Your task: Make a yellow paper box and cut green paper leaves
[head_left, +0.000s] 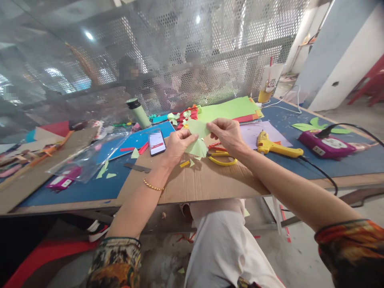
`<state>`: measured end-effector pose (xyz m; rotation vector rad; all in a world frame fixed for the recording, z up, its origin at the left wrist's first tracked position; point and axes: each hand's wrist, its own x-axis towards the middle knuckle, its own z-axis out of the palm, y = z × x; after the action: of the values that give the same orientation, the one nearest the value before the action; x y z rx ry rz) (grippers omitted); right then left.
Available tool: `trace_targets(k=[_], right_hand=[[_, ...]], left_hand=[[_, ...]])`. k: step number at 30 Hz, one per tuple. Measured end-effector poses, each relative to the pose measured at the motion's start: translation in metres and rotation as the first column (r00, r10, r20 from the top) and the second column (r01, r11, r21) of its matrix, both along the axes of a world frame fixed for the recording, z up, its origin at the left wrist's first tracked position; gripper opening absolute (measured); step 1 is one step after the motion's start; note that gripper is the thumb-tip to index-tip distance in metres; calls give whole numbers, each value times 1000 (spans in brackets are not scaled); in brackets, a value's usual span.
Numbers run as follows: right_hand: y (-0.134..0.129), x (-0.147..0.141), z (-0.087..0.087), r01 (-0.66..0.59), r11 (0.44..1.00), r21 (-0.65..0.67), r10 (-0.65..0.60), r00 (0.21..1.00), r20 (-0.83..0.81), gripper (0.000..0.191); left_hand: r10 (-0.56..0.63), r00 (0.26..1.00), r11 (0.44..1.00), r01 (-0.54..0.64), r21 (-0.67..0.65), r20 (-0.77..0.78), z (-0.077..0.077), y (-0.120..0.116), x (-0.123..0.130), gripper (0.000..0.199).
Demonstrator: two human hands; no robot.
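Note:
Between my two hands is a piece of light green paper. My left hand pinches its lower left edge with the thumb and fingers. On its upper right side, my right hand grips it the same way. Another light green paper piece lies just below, partly behind the held one. Yellow-handled scissors lie on the cardboard sheet under my right wrist, partly hidden. Small green and yellow scraps are scattered close by.
A yellow glue gun and a purple power strip with cords are on the right. A phone and a green bottle stand left of centre. Green paper sheets and a drink cup are at the back, before a perforated screen.

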<state>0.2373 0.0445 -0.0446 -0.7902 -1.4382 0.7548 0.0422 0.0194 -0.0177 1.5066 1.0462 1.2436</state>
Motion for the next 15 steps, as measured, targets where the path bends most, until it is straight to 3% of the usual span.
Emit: trace_targets(k=[9, 15], right_hand=[[-1, 3, -1, 27, 1000, -4, -27, 998, 59, 49], [-6, 6, 10, 6, 999, 54, -13, 991, 132, 60]], left_hand=[[5, 999, 1000, -4, 30, -31, 0, 1, -1, 42], [-62, 995, 998, 63, 15, -80, 2, -1, -2, 42]])
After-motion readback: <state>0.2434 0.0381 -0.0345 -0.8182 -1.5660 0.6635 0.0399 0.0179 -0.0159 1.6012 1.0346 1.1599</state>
